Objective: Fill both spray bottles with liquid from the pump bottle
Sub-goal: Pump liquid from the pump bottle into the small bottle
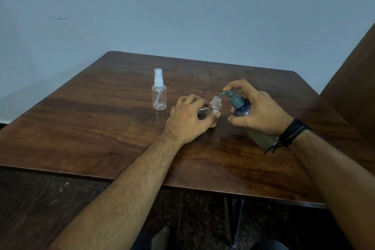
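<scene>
A small clear spray bottle [214,107] stands uncapped on the brown wooden table [91,124], with a little yellowish liquid at its bottom. My left hand [188,119] grips it from the left, thumb across its front. My right hand [257,111] holds the tilted blue pump bottle [240,105], a finger on its grey-green pump head, whose spout sits just over the open neck. A second clear spray bottle [159,92] stands capped and empty to the left. A white part, maybe the removed sprayer [203,109], peeks out behind my left hand.
The table's far edge meets a pale blue wall [182,6]. A dark brown panel [357,79] rises at the right. Dark floor [50,199] lies below the near table edge. Black cords wrap my right wrist [292,134].
</scene>
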